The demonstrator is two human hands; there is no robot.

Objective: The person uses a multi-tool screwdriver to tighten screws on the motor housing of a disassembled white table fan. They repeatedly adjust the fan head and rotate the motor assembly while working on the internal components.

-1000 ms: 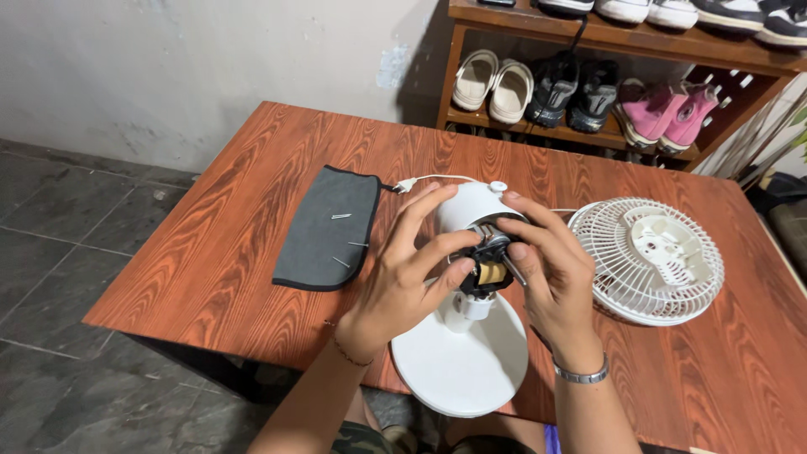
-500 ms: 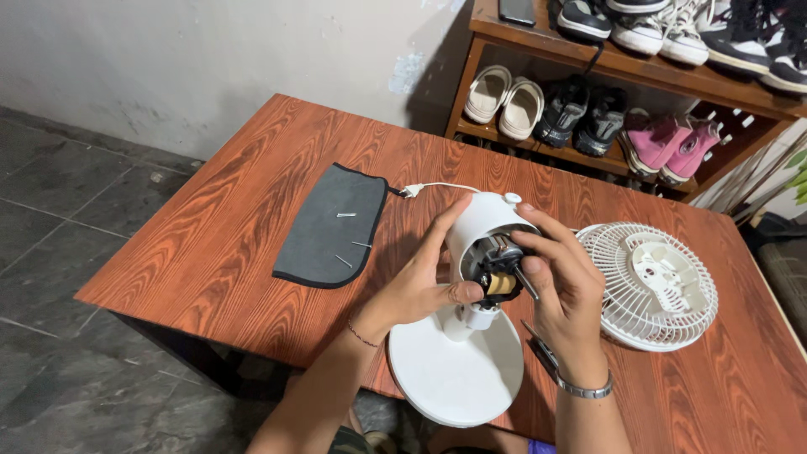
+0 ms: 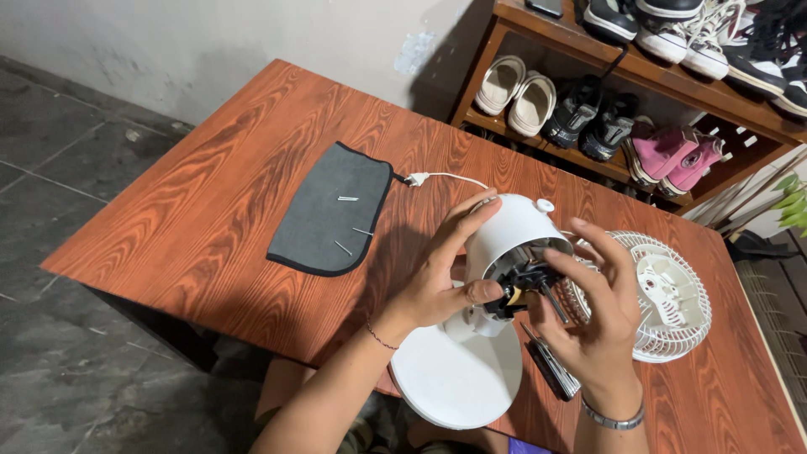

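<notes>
White plastic fills our grip: our left hand [image 3: 437,282] wraps the fan body [image 3: 513,235], steadying it above its round base [image 3: 458,378] at the tabletop's [image 3: 210,219] near edge, so our right hand [image 3: 593,315], fingers loosely curled, can work the exposed motor [image 3: 521,282]. The grille [image 3: 672,294] lies aside, screws kept on the grey pouch [image 3: 332,210]. Since a second ago, the fan has tilted further.
</notes>
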